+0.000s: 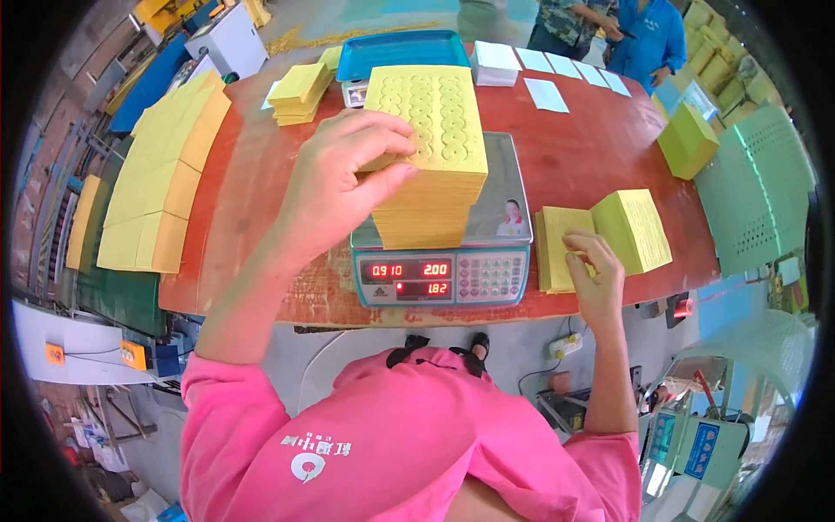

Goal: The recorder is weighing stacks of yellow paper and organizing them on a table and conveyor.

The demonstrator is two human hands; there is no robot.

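A tall stack of yellow paper sheets (422, 187), its top sheet embossed with rows of round coin-like marks, stands on the metal plate of a digital scale (442, 277). My left hand (352, 170) reaches to the upper left of this stack. Its fingertips lie at the edge of the top sheets, with the thumb lower and apart from them. At the right, my right hand (594, 274) hovers at or touches a lower yellow paper stack (557, 226); contact is unclear. Its fingers are loosely bent, a gap showing between thumb and forefinger. Another yellow bundle (633, 230) leans beside that stack.
Long rows of yellow paper (161, 174) line the left side of the red table (591, 148). A blue tray (402, 54), a small yellow stack (300, 91) and white paper stacks (496, 63) sit farther back. Two people (648, 39) stand beyond the far right edge.
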